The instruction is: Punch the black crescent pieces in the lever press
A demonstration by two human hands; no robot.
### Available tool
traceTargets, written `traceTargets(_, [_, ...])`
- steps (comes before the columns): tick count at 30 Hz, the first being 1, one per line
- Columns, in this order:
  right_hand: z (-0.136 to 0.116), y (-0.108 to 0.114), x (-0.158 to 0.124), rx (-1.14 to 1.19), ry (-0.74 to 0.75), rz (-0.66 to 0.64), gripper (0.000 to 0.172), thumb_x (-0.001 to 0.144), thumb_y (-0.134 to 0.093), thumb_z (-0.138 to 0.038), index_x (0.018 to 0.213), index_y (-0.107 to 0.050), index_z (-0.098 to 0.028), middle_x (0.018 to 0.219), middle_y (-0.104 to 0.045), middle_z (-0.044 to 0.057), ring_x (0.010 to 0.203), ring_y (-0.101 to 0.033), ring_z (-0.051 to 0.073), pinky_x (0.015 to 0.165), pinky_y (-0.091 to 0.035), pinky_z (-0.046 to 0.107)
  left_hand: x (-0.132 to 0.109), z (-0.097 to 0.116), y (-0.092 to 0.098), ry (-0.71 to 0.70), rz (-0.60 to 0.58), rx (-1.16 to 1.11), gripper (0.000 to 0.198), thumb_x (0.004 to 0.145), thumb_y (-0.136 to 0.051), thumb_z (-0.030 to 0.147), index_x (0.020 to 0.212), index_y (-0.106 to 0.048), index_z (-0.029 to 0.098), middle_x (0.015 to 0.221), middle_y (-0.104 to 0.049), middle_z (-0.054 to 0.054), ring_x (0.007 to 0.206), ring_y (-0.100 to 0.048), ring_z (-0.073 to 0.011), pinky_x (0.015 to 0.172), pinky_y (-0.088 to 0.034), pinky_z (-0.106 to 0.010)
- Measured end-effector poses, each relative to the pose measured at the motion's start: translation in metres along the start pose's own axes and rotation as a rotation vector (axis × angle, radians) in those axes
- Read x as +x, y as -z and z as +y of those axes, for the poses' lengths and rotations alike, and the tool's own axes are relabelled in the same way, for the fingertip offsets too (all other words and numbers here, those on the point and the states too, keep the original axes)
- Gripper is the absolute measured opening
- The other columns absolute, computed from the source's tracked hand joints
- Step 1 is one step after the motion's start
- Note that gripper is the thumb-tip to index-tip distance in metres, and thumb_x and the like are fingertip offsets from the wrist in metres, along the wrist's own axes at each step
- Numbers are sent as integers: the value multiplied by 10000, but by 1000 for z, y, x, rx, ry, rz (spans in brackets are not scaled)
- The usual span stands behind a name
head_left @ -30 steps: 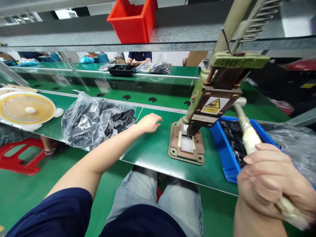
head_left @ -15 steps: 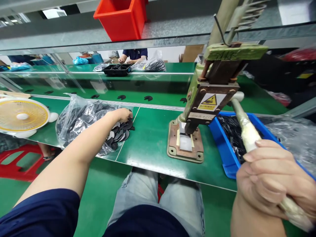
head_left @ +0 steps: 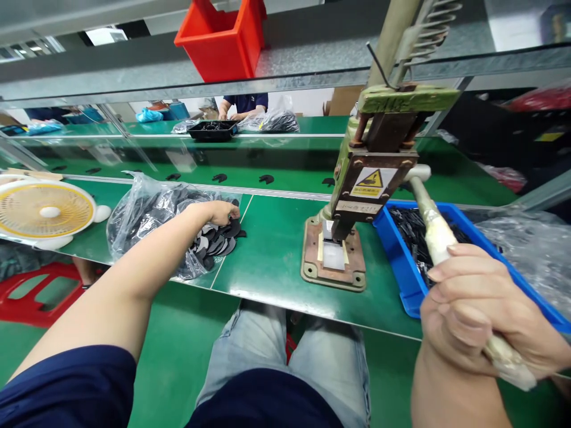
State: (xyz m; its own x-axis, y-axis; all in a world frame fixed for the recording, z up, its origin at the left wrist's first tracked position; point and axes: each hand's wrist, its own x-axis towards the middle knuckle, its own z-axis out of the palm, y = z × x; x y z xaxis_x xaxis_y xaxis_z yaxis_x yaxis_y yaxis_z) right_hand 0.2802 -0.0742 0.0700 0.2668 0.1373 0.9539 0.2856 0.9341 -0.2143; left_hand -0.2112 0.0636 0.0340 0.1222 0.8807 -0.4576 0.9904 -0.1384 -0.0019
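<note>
My left hand [head_left: 222, 212] reaches into the mouth of a clear plastic bag [head_left: 147, 211] and its fingers are curled on the pile of flat black parts [head_left: 216, 241] spilling from it; which piece they pinch is too small to make out. My right hand [head_left: 477, 309] is wrapped round the taped lever handle [head_left: 435, 235] of a green hand press [head_left: 372, 178]. The press stands on a brown base plate [head_left: 332, 258] with a pale pad under its ram. Nothing lies on that pad.
A blue bin [head_left: 404, 270] with black parts sits right of the press, beside more clear plastic [head_left: 530, 249]. A yellow fan [head_left: 44, 211] is at the far left. Loose black parts [head_left: 266, 178] lie on the green conveyor. Another person [head_left: 243, 107] works across it. A red bin [head_left: 223, 41] is overhead.
My left hand has swung left from the bare bench beside the press to the bag's mouth and closed its fingers on the black parts. My right hand has kept its grip on the lever.
</note>
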Motion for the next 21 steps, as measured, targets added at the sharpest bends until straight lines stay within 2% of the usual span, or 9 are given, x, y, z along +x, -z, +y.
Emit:
traceTargets(3, [0, 0, 0, 10, 5, 6, 519, 815, -723, -474, 455, -443, -227, 451, -505, 1, 486, -584, 223, 688, -542, 597, -7, 12, -2, 75, 11, 58, 658, 774, -725, 613, 1296, -693, 215, 1288, -758, -144, 1138, -722, -317, 948, -542, -336])
traceTargets(5, [2, -1, 0, 15, 5, 11, 524, 810, -728, -472, 450, -437, -226, 451, -503, -2, 484, -582, 217, 688, -545, 591, -11, 21, -7, 100, 7, 106, 772, 752, -723, 711, 1315, -670, 187, 1278, -753, -184, 1142, -720, -353, 926, -541, -361])
traceTargets(7, [4, -1, -1, 16, 10, 18, 530, 802, -734, -481, 443, -437, -229, 446, -501, -10, 472, -573, 211, 682, -550, 588, -14, 28, -13, 74, 11, 115, 777, 773, -729, 659, 1367, -622, 170, 1257, -756, -191, 1131, -721, -354, 900, -537, -365])
traceTargets(10, [4, 0, -2, -5, -8, 29, 542, 790, -738, -527, 432, -448, -241, 435, -500, -12, 461, -569, 221, 680, -558, 611, -17, 33, -20, 40, 16, 50, 733, 798, -735, 520, 1418, -558, 170, 1185, -775, -145, 1064, -732, -310, 850, -527, -337])
traceTargets(13, [3, 0, -2, -31, -38, 25, 551, 771, -744, -566, 423, -455, -252, 420, -493, -11, 450, -568, 232, 675, -562, 630, -17, 34, -22, 21, 17, -30, 710, 759, -769, 442, 1393, -573, 188, 1147, -777, -98, 993, -733, -264, 812, -517, -304])
traceTargets(15, [2, 0, -1, -38, -46, 25, 547, 766, -748, -563, 421, -457, -254, 418, -489, -14, 447, -566, 229, 678, -563, 622, -18, 33, -21, -21, 29, -46, 639, 758, -758, 414, 1346, -617, 206, 1100, -778, -70, 946, -725, -244, 788, -508, -293])
traceTargets(18, [0, -1, -1, -28, -40, 27, 525, 778, -743, -521, 430, -456, -251, 429, -490, -19, 460, -565, 214, 696, -564, 594, -20, 35, -16, -110, 68, -82, 413, 819, -675, 419, 1194, -705, 248, 954, -766, -20, 848, -702, -215, 744, -490, -285])
traceTargets(21, [-3, -2, 0, -18, -46, 3, 496, 808, -715, -473, 453, -453, -247, 449, -499, -22, 490, -573, 206, 723, -567, 578, -25, 48, -11, -170, 181, -222, 292, 875, -616, 473, 1048, -707, 256, 876, -743, 3, 783, -679, -192, 723, -486, -282])
